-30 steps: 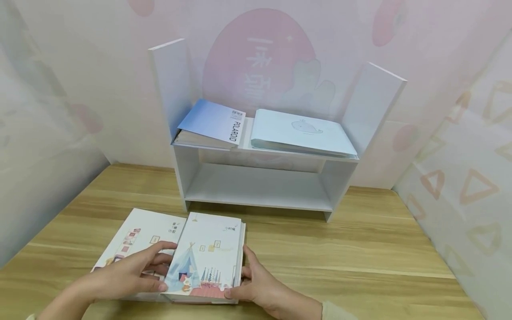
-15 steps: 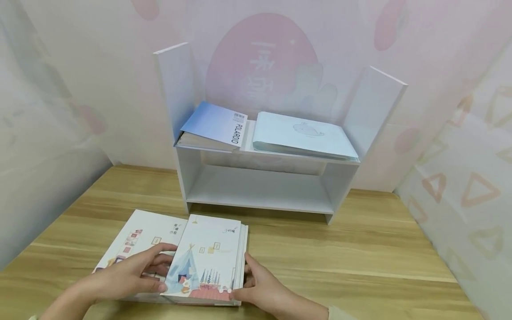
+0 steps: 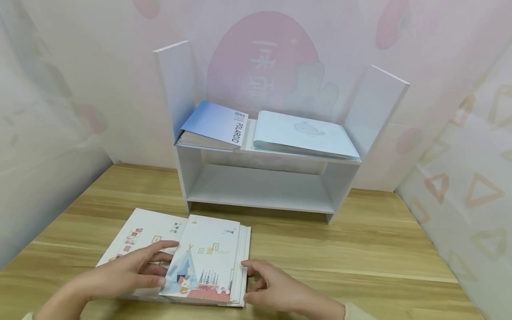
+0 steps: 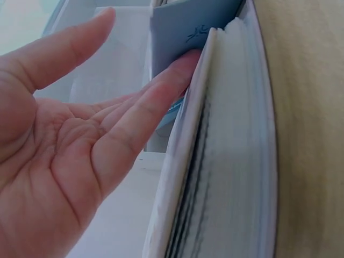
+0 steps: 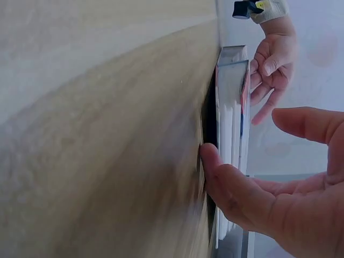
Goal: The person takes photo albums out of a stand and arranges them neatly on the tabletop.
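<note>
A white photo album with a blue tent on its cover (image 3: 208,258) lies on the wooden table, overlapping a second white album (image 3: 140,231) at its left. My left hand (image 3: 124,271) is over the left album, its fingertips at the tent album's left edge. In the left wrist view that hand (image 4: 80,140) has its thumb spread away and its fingers extended to an album's cover, beside the page edges (image 4: 231,134). My right hand (image 3: 280,286) is at the tent album's right side, fingers loosely bent. The right wrist view shows its fingertips low by the page edges (image 5: 228,123), thumb apart.
Behind the albums stands a white two-level desk shelf (image 3: 260,204). On its upper board lie a blue POLAROID album (image 3: 216,122) at the left and a pale blue whale album (image 3: 306,133) at the right. A printed cloth wall (image 3: 272,26) rises behind.
My right hand has moved right, its thumb coming off the tent album's cover. The layers under that cover now show further out at the right. My left hand has barely shifted.
</note>
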`<state>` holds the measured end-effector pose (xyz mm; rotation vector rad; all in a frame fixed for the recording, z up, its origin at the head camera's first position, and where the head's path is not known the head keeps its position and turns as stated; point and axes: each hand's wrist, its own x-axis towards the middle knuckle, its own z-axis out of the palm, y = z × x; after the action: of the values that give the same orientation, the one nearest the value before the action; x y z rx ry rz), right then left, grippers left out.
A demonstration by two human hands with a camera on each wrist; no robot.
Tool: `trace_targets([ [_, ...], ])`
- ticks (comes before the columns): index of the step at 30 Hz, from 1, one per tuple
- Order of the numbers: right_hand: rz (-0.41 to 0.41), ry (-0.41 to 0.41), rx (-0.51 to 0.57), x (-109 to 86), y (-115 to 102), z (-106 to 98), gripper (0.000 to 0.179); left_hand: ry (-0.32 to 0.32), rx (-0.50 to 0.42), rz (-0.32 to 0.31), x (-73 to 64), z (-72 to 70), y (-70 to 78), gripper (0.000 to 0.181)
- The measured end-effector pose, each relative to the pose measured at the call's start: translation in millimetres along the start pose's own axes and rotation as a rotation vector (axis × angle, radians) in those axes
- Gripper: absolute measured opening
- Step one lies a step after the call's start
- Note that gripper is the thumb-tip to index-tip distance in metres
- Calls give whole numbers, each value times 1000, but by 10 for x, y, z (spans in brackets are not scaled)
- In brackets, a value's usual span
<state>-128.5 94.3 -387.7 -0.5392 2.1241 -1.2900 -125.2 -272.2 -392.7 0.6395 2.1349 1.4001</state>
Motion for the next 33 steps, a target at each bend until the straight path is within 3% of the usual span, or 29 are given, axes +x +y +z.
trace_targets([
  [5, -21, -9, -13, -12, 39, -64, 64, 31, 54, 1, -26, -26, 47, 65],
  [13, -45, 14, -13, -10, 72, -146, 58, 31, 36, 109, -122, -145, 79, 54],
  [24, -121, 86, 36, 19, 55, -289, 55, 181, 225, 109, -123, -195, 168, 51],
  [33, -126, 166, 56, 44, 43, -386, 49, 300, 254, 190, -18, -201, 276, 46],
])
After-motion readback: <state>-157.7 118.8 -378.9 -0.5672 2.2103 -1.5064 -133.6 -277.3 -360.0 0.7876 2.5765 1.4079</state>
